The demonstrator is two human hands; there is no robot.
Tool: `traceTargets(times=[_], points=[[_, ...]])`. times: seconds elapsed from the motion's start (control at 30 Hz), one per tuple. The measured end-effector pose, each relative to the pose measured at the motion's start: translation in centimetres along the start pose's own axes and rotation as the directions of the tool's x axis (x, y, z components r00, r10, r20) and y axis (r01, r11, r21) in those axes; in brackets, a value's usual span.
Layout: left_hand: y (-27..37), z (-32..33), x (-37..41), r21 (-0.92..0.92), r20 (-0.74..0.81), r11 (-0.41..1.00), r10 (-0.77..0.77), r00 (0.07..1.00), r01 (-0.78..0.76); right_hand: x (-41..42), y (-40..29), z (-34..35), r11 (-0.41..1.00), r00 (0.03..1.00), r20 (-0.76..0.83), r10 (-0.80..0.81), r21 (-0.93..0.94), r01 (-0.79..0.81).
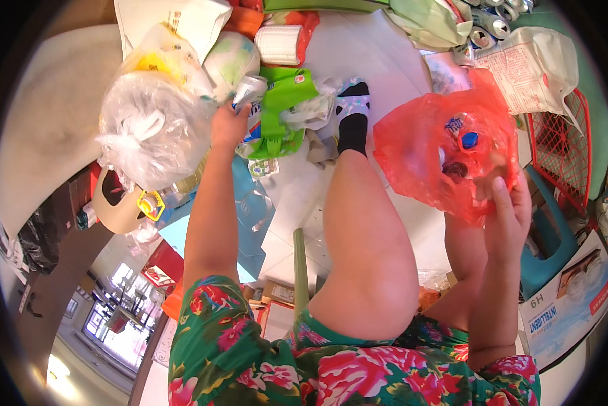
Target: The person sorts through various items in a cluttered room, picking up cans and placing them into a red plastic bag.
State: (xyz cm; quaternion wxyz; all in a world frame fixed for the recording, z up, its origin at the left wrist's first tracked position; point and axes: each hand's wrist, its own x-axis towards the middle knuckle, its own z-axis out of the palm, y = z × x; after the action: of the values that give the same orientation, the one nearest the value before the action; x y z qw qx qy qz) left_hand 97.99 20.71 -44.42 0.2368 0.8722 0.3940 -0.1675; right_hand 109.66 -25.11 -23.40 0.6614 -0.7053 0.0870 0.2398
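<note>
My left hand (230, 124) is closed on a metal drink can (249, 90), beside a bright green bag (282, 96). My right hand (508, 203) grips the rim of a red plastic bag (410, 127), which hangs open over my right leg. Inside the red bag lie a bottle with a blue cap (470, 140) and other items, partly hidden by the film. A knotted clear plastic bag (154, 132) sits to the left of my left hand.
Several empty cans (486, 33) lie at the upper right, near a white printed bag (532, 71) and a red mesh basket (557, 147). A blue paper bag (253, 218) stands below my left hand. My foot in a patterned slipper (353, 106) rests on the floor.
</note>
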Motion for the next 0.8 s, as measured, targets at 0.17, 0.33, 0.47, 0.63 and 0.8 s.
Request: traceTargets(times=[0.17,0.33,0.47,0.63,0.8], points=[[14.9,-5.1,-7.8,-0.711,0.23,0.686,0.019,0.973,0.155,0.3,1.6,0.5,0.909,0.984,0.121,-0.132,-0.382,0.169],[28.8,-9.3,-16.5,-0.854,0.514,0.16,0.418,0.749,0.496,0.1,3.8,3.3,0.826,0.945,0.326,0.026,-0.539,0.163],[34.9,-4.2,-17.9,-0.559,0.595,0.823,0.486,0.64,-0.105,-2.3,8.2,4.5,0.869,0.877,0.469,-0.104,-0.386,0.31],[34.6,-2.5,-19.4,0.409,0.243,0.559,0.695,0.677,-0.721,-2.6,3.4,4.0,0.867,0.847,0.525,0.078,-0.456,0.203],[32.8,-6.5,-21.7,0.61,0.073,0.645,0.533,0.843,-0.461,-3.1,3.5,3.4,0.884,0.874,0.463,-0.144,-0.337,0.324]])
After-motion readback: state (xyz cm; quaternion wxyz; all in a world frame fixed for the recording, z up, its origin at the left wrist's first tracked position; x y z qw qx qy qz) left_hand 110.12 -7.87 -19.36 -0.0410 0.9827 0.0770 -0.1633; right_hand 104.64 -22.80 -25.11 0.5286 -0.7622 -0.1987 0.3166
